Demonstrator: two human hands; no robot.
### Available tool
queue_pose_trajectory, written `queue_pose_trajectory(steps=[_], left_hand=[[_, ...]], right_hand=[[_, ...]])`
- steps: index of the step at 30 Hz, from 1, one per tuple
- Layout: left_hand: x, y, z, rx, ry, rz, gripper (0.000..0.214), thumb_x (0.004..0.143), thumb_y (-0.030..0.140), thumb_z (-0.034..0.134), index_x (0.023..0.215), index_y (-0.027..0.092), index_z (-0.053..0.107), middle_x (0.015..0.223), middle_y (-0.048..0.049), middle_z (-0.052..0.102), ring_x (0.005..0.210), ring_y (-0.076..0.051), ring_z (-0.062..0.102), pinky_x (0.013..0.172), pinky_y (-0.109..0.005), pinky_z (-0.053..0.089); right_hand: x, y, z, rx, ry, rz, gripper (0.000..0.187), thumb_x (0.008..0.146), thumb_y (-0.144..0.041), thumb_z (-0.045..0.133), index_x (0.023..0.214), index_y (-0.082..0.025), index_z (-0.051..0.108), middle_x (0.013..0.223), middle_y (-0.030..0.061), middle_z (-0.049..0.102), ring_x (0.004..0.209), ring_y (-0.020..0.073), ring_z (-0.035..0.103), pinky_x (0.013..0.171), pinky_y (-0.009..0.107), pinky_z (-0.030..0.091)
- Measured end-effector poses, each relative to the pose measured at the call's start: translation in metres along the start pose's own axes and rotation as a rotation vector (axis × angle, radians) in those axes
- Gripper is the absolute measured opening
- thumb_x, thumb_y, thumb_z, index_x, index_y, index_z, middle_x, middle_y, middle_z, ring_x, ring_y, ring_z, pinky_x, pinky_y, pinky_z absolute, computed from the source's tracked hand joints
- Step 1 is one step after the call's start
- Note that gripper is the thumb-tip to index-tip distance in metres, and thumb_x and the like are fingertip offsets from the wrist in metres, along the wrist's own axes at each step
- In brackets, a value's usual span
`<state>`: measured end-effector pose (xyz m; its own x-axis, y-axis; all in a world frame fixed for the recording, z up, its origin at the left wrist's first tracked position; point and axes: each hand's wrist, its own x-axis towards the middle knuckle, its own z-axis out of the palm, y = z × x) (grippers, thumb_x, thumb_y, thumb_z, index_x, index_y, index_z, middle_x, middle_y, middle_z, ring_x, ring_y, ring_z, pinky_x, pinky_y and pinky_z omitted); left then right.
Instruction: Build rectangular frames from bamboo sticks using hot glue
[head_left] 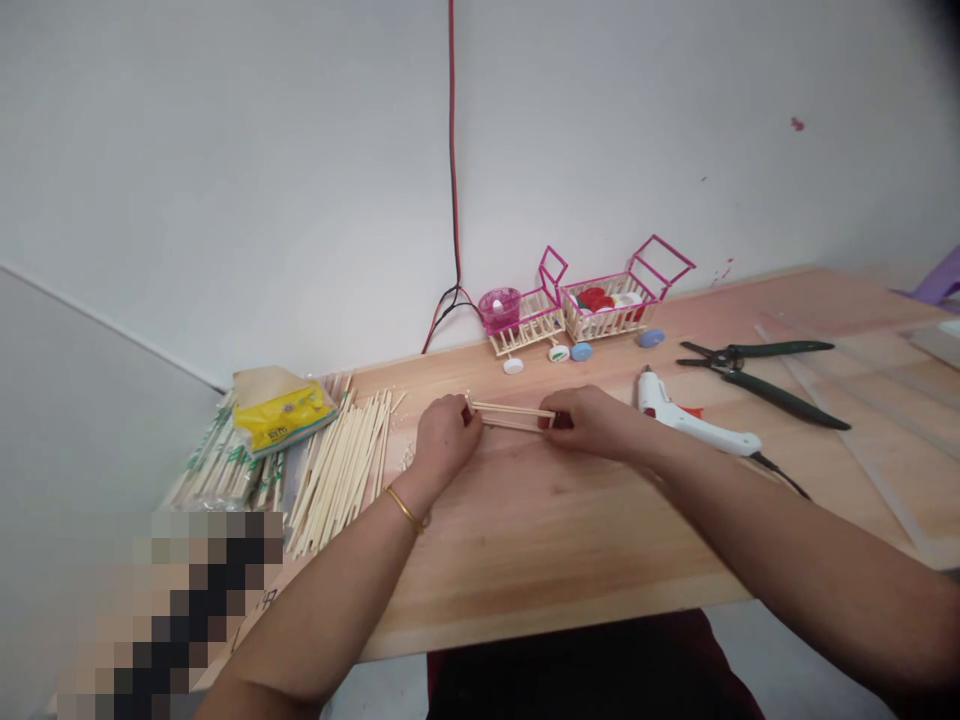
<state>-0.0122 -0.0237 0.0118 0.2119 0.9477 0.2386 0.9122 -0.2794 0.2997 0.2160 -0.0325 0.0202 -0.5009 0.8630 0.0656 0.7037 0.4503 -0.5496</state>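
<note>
Wooden sticks (514,408) | grip: left hand (448,432), right hand (589,422) pinching opposite ends | glue gun (694,426) right | stick pile (341,470) left | carts (609,322) behind

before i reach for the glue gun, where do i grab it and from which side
Probably by its white handle, coming from the right with the right hand once it lets go of the wooden sticks. The glue gun lies flat, handle stretching right, nozzle toward the wall, away from that grip. The red trigger is on the handle's far side; mind the cord at its end.

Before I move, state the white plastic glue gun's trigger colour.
The trigger is red; head view.
</note>
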Motion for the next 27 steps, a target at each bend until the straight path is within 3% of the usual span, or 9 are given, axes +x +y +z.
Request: queue_pose_trajectory(steps=[5, 15, 27], left_hand=[[0.0018, -0.0014, 0.0013, 0.026, -0.014, -0.001, 0.018, 0.077, 0.025, 0.052, 0.062, 0.017, 0.055, 0.065, -0.0049, 0.058, 0.063, -0.017, 0.051, 0.059, -0.028, 0.033], [0.0035, -0.0016, -0.0002, 0.048, -0.058, -0.024, 0.017, 0.078, 0.026, 0.052, 0.064, 0.017, 0.059, 0.066, -0.0053, 0.062, 0.061, -0.017, 0.053, 0.057, -0.027, 0.031], [-0.0028, 0.0040, -0.0028, 0.100, -0.009, 0.000, 0.033, 0.087, 0.037, 0.042, 0.070, 0.016, 0.061, 0.071, -0.0092, 0.065, 0.068, -0.020, 0.058, 0.059, -0.028, 0.031]], right_hand=[[0.0018, 0.0022, 0.0026, -0.029, 0.061, 0.006, 0.014, 0.067, -0.017, 0.054, 0.075, -0.017, 0.065, 0.078, 0.0057, 0.062, 0.063, 0.0147, 0.054, 0.059, 0.025, 0.038], [0.0026, 0.0023, 0.0011, 0.045, 0.048, 0.110, 0.015, 0.072, -0.031, 0.056, 0.074, -0.018, 0.063, 0.063, 0.0006, 0.061, 0.057, 0.0139, 0.052, 0.053, 0.025, 0.033], [0.0050, -0.0002, 0.0026, -0.034, 0.131, 0.131, 0.016, 0.075, -0.028, 0.051, 0.064, -0.018, 0.057, 0.062, 0.0027, 0.061, 0.058, 0.0143, 0.051, 0.054, 0.025, 0.031]])
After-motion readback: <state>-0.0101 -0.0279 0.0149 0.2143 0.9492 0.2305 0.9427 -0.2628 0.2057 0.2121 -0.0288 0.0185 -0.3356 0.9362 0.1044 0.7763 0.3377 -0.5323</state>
